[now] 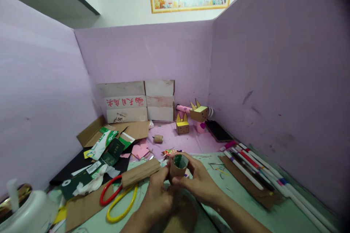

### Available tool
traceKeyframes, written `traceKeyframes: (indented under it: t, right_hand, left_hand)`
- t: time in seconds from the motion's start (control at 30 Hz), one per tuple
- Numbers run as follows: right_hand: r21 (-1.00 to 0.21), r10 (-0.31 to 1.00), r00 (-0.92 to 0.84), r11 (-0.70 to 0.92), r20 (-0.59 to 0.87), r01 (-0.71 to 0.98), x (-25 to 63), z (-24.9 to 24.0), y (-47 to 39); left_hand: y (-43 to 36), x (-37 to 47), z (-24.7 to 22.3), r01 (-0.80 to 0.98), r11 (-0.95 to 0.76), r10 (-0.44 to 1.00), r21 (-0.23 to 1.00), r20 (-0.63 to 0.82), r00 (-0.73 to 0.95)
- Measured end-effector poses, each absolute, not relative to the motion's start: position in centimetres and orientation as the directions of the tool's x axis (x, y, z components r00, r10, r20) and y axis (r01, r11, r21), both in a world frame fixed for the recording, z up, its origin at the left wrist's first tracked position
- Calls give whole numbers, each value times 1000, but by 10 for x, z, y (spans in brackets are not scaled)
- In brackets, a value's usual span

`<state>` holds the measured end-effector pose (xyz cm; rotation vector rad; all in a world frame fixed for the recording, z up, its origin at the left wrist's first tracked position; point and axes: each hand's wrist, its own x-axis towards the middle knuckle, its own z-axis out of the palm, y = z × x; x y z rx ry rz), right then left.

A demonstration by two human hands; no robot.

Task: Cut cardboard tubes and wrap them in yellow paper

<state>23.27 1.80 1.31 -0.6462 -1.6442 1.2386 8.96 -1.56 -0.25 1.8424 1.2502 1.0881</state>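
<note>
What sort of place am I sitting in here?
Probably a craft corner: the table holds red-and-yellow-handled scissors, a spread of markers, and small eared cardboard boxes.

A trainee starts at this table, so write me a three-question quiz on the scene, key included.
1. True or false: the left hand and right hand both touch the tube.
2. Multiple choice: what colours are the handles of the scissors?
a) both blue
b) one red, one yellow
c) both white
3. Count: how many boxes with pointed yellow ears show?

Key: 1 true; 2 b; 3 two.
</note>
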Motion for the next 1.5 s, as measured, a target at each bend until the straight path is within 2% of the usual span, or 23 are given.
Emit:
traceKeyframes:
  t: [0.1, 0.2, 0.27, 0.33, 0.4, 0.53, 0.63, 0.77, 0.87, 1.0, 1.1, 1.2, 1.3, 1.4, 1.5]
  right_hand:
    - [-945, 877, -353, 283, 325, -166, 239, 9, 26]
    - [-945, 955, -174, 192, 242, -263, 251, 2, 50]
    - [-942, 983, -71, 139, 168, -304, 258, -2, 73]
    - [-946, 990, -23, 124, 138, -300, 262, -6, 98]
    - [-952, 991, 13, 135, 137, -276, 262, -11, 120]
    - [-963, 978, 100, 200, 185, -179, 259, -25, 154]
    - [-966, 967, 120, 238, 225, -105, 258, -39, 168]
    - [-969, 963, 117, 247, 243, -22, 261, -55, 177]
    - [-971, 965, 105, 237, 239, 28, 265, -61, 178]
    - [-969, 963, 116, 232, 242, 88, 269, -65, 179]
    - [-926, 940, 140, 265, 310, 270, 272, -67, 179]
    - [-824, 910, 107, 306, 400, 476, 273, -69, 176]
    - [-777, 898, 69, 334, 434, 533, 273, -70, 174]
    - [-753, 887, 90, 326, 452, 571, 274, -69, 173]
    - [-759, 887, 133, 291, 442, 582, 273, -69, 173]
  left_hand:
    - [-17, 78, 3, 530, -336, 941, 779, 308, 144]
    - [-13, 48, 13, 691, -242, 925, 681, 377, -49]
    - [-9, 21, 17, 742, -97, 928, 664, 329, -173]
    - [-4, -3, 17, 766, 91, 948, 636, 179, -261]
    - [-1, -19, 10, 815, 183, 965, 551, 59, -257]
    - [-3, -24, -8, 914, 141, 989, 381, -9, -149]
    - [-6, -16, -11, 940, 129, 992, 315, -49, -119]
    - [-7, -5, 0, 947, 177, 983, 269, -87, -159]
    - [-9, -2, 10, 935, 191, 982, 299, -70, -178]
    - [-10, -2, 17, 858, 259, 962, 443, -35, -272]
    - [-10, 0, 18, 758, 282, 948, 589, -48, -315]
    - [-10, 5, 16, 624, 289, 949, 726, -129, -289]
    - [-9, 12, 14, 492, 257, 962, 832, -172, -212]
    - [-9, 18, 11, 454, 266, 960, 851, -191, -205]
    - [-11, 23, 10, 561, 283, 949, 778, -145, -278]
